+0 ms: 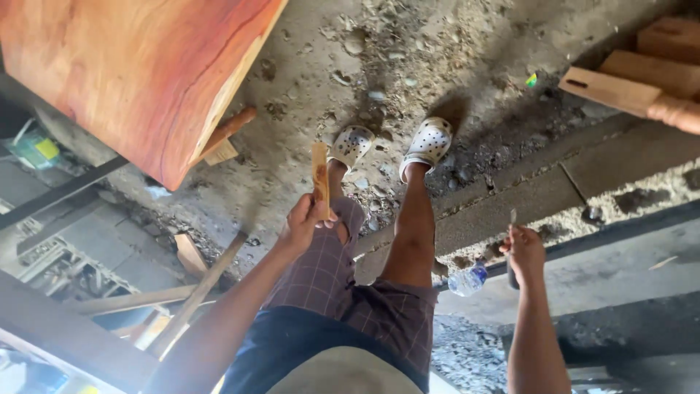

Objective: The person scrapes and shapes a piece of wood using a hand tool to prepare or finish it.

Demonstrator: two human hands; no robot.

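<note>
the left hand (305, 219) grasped a wood strip (320, 177) that stood upright at 12 o'clock from the fist. the right hand (523, 248) pinched a thin tool (513, 217). a bottle (467, 279) lay at its 8 o'clock. farther off stood clogs (390, 144), and a slab (138, 73) at 10 o'clock.

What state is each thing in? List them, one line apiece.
left hand: shut on the small wood strip, held away from the body.
small wood strip: gripped at its lower end, pointing away from the person.
right hand: closed on a thin tool, too small to identify.
plastic bottle: lying on its side on the ground.
reddish wood slab: raised off the ground, top bare.
white clogs: worn on both feet.
</note>
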